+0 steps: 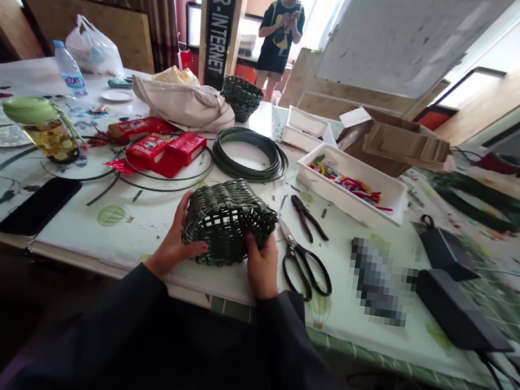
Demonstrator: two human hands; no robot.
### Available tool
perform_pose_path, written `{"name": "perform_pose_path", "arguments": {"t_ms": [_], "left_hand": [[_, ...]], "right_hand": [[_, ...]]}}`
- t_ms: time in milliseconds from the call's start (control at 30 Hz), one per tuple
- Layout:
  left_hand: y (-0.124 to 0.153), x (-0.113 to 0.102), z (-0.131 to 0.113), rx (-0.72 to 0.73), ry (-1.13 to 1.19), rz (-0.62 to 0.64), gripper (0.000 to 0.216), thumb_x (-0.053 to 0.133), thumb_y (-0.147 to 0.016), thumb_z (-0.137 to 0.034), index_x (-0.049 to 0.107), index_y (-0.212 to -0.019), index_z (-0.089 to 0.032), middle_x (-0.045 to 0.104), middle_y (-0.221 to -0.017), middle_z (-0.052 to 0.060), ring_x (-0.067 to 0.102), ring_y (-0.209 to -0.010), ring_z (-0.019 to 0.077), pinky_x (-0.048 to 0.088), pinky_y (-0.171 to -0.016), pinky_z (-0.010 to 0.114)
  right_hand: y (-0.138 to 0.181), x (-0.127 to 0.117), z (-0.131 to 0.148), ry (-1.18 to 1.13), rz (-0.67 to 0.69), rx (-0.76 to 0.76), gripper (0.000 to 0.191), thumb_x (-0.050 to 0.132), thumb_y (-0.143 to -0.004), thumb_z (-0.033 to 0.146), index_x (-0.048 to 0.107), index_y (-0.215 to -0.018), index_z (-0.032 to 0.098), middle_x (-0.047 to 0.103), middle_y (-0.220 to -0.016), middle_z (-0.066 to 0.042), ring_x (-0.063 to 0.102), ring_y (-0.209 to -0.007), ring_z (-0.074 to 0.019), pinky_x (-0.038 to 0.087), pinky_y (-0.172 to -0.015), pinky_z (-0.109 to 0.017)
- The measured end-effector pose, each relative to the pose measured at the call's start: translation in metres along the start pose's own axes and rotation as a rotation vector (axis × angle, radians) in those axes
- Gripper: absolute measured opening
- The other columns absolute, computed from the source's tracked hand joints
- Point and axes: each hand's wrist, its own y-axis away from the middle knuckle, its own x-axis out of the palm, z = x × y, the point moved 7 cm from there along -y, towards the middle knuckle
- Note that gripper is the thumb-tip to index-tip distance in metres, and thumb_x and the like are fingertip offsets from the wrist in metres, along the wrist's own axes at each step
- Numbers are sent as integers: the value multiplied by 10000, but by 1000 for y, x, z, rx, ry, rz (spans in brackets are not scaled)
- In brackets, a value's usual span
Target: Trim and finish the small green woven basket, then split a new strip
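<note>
**Woven basket held between 2 hands at the near edge of the surface**

The green woven basket (229,222) lay tipped on its side on the surface (148,224), near the scissors (303,263) and pliers (308,216). The left hand (177,241) cupped its left flank, fingers curled around it; the right hand (262,264) gripped its lower right rim. Judged step: inspecting or tightening the weave; the next move likely required turning it steadily. The basket's far side and most fingertips were hidden; a pixelated object (377,281) remained unidentifiable.

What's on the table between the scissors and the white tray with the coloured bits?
In the head view, small black pliers lie between the scissors and the white tray; otherwise only tablecloth.
</note>
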Motion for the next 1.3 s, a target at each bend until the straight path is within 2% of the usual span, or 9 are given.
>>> {"name": "perform_pose_path", "arguments": {"t_ms": [167,267,367,467,533,600,700,867,1300], "left_hand": [[-8,9,6,26,127,23,950,684,-712,-504,175,-1481,-273,251,-1530,85,230,-1400,314,173,-1151,447],[-8,11,5,43,126,16,950,681,-708,-524,187,-1480,-272,254,-1530,82,228,-1401,312,196,-1148,430],[-8,11,4,49,126,15,1032,701,-655,-587,181,-1483,-257,315,-1496,108,292,-1370,329,252,-1126,438],[-8,11,6,30,128,11,1138,701,-568,-674,176,-1484,-252,345,-1473,129,334,-1343,353,272,-1113,458],[-9,12,5,31,118,-1,1162,691,-523,-705,196,-1479,-267,332,-1483,127,323,-1349,361,281,-1110,457],[-9,13,5,41,108,-11,1159,686,-497,-712,222,-1471,-286,315,-1495,119,300,-1362,361,287,-1110,449],[-9,13,5,54,93,-13,1163,695,-474,-705,245,-1464,-293,312,-1498,117,289,-1369,361,290,-1109,446],[-6,9,9,50,72,-17,1199,710,-451,-699,226,-1468,-289,322,-1489,125,326,-1349,356,299,-1102,441],[-6,8,14,68,-40,-36,1256,721,-418,-716,216,-1474,-262,272,-1500,140,265,-1369,372,226,-1129,473]], "right_hand": [[-1,2,-12,17,31,53,216,659,-704,233,625,-906,165,681,-880,-56,609,-852,-246,480,-820,-418],[0,2,-10,-7,5,66,344,656,-732,265,580,-1050,160,664,-994,-83,603,-932,-247,473,-852,-420],[11,-19,2,6,-232,25,484,602,-805,304,432,-1239,174,570,-1158,-120,549,-1052,-239,462,-877,-419],[33,-45,29,180,-493,-199,293,567,-854,254,509,-1134,193,555,-1060,-92,562,-944,-215,479,-809,-390],[41,-35,49,373,-327,-410,190,516,-888,185,575,-1068,200,585,-965,-76,574,-876,-207,485,-787,-384],[45,-7,58,621,-8,-568,230,487,-907,167,608,-1103,168,617,-961,-111,564,-905,-234,482,-817,-404],[44,29,49,983,277,-609,352,502,-913,230,584,-1206,53,619,-1078,-195,516,-967,-294,463,-838,-435],[32,55,31,1167,372,-479,403,458,-938,296,586,-1226,45,633,-1095,-166,491,-942,-297,425,-790,-422],[24,59,26,1034,501,-461,345,535,-901,283,628,-1189,119,645,-1086,-185,529,-989,-328,435,-814,-477]]}}
